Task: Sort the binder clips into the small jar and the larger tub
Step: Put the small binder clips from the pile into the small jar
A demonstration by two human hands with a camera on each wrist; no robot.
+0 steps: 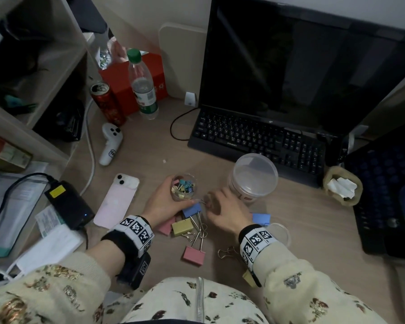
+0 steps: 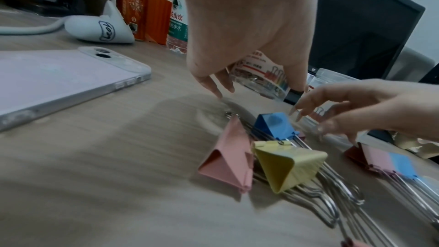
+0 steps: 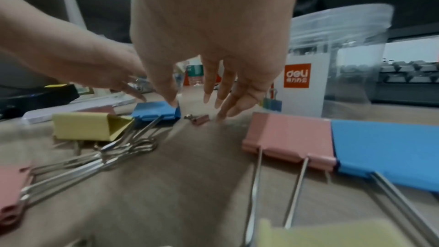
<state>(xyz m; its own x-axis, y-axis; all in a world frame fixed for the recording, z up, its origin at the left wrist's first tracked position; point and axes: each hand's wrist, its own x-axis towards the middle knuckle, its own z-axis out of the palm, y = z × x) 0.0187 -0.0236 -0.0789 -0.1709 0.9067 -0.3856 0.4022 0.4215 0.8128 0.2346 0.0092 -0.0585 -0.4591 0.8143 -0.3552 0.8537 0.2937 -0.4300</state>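
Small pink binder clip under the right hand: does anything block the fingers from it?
Nothing visible does. The small pink binder clip lies bare on the desk, the right hand directly above, fingertips spread around it.

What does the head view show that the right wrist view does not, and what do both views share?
Only the head view shows the small clear jar of small clips gripped by the left hand, and the pink phone. Only the right wrist view shows the tiny brown binder clip below the right hand's fingertips and the orange logo on the tub. Both show the large clear lidded tub, and the large yellow binder clip.
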